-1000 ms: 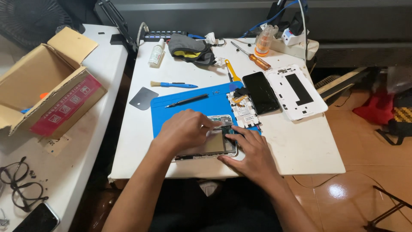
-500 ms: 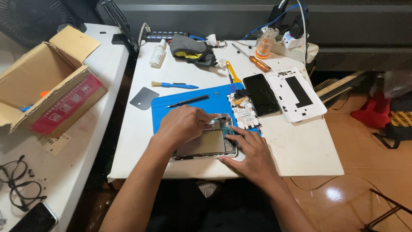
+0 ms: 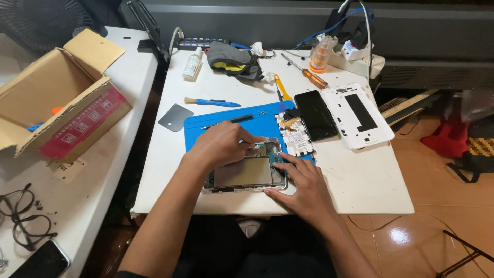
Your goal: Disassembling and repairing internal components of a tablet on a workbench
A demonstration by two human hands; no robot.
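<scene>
An opened tablet (image 3: pixel 244 174) with its grey battery showing lies on a blue work mat (image 3: pixel 206 126) on the white table (image 3: pixel 360 180). My left hand (image 3: pixel 221 144) rests over the tablet's upper edge with the fingertips pinched on a thin tool or small part above the circuit board. My right hand (image 3: pixel 301 188) lies flat against the tablet's right edge and lower right corner, holding it steady. Whether the left fingers actually grip something is hard to make out.
A black phone (image 3: pixel 315 116), a white back cover (image 3: pixel 357 116) and a small circuit board (image 3: pixel 295 138) lie to the right. A blue brush (image 3: pixel 211 102), black pry card (image 3: pixel 176 117), screwdriver (image 3: pixel 306 73), bottles and a cloth lie further back. A cardboard box (image 3: pixel 56 98), glasses (image 3: pixel 18 216) sit left.
The left hand has shifted slightly to the right along the tablet's top edge. The right hand stays at the tablet's right side.
</scene>
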